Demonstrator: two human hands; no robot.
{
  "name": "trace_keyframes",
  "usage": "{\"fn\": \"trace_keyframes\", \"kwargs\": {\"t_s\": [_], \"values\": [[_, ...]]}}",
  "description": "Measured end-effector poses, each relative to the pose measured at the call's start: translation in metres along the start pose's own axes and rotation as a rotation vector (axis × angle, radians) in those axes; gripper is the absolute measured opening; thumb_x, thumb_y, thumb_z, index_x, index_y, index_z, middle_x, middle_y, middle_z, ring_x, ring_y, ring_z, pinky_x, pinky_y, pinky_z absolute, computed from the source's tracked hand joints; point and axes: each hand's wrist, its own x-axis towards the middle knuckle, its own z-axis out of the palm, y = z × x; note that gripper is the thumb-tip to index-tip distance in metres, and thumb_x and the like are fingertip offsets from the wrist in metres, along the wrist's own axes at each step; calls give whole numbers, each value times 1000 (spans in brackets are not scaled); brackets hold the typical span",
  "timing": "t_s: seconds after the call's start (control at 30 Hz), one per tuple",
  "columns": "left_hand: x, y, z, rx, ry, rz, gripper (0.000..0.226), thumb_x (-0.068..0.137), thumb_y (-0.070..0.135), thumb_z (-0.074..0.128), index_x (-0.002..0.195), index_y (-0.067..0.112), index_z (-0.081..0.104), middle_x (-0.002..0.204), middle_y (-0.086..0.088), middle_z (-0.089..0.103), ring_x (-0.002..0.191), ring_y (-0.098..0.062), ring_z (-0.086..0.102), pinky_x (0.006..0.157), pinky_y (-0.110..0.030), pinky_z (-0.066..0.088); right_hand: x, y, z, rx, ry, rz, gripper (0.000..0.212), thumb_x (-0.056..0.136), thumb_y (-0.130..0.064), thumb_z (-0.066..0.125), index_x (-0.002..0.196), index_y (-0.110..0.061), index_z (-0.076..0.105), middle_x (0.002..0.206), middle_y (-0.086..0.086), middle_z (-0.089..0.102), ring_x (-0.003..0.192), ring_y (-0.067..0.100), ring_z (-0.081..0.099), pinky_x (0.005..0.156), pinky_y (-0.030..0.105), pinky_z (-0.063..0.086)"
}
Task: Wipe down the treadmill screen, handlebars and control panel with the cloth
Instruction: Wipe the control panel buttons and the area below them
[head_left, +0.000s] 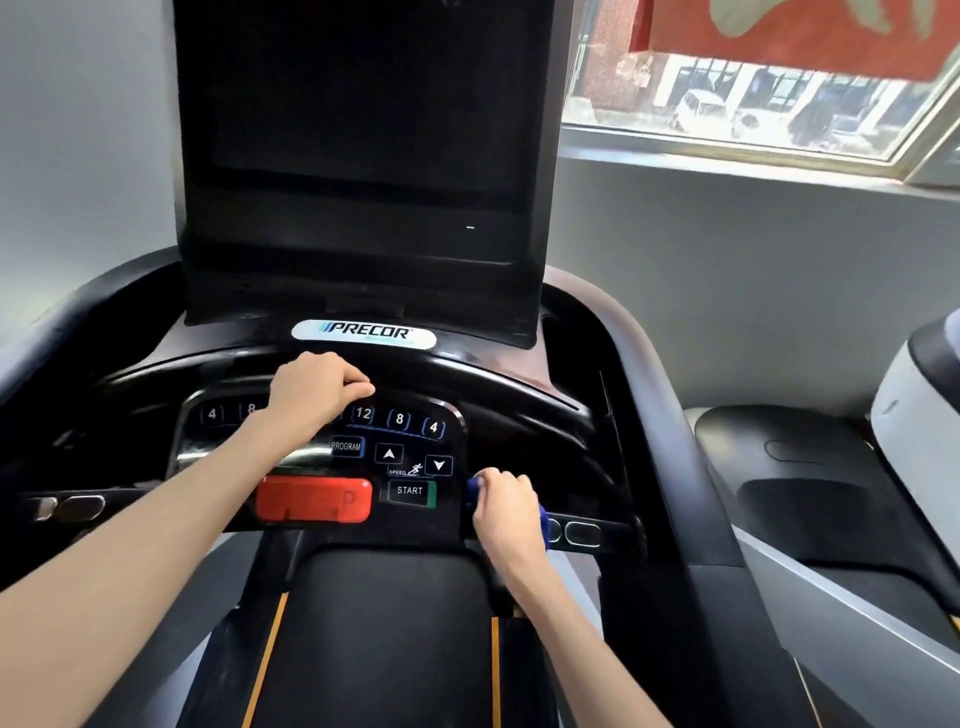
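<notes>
A black treadmill fills the view, with its dark screen standing upright above the glossy control panel of numbered keys, arrows and a START button. My right hand grips a blue cloth on the front handlebar, just right of the panel. Most of the cloth is hidden under the fingers. My left hand rests with curled fingers on the upper edge of the panel, holding nothing that I can see.
A red stop bar sits at the panel's front. The running belt lies below. A window is at the upper right, and a second machine stands close on the right. A grey wall is on the left.
</notes>
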Motion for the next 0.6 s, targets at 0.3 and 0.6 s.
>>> {"fn": "trace_keyframes", "kwargs": {"t_s": [0.3, 0.6], "values": [[-6, 1, 11, 72, 87, 25, 30, 95, 40, 51, 118, 29, 67, 104, -2, 69, 105, -27, 60, 86, -36, 44, 10, -36, -24, 679, 235, 136, 28, 101, -21, 35, 104, -20, 63, 93, -8, 59, 84, 10, 54, 72, 18, 33], [-8, -4, 19, 184, 99, 93, 35, 97, 36, 43, 127, 28, 60, 119, -1, 62, 108, -24, 57, 86, -37, 42, -9, -29, -9, 439, 232, 104, 28, 100, -22, 38, 120, -16, 57, 107, 4, 60, 98, 23, 56, 81, 27, 40]]}}
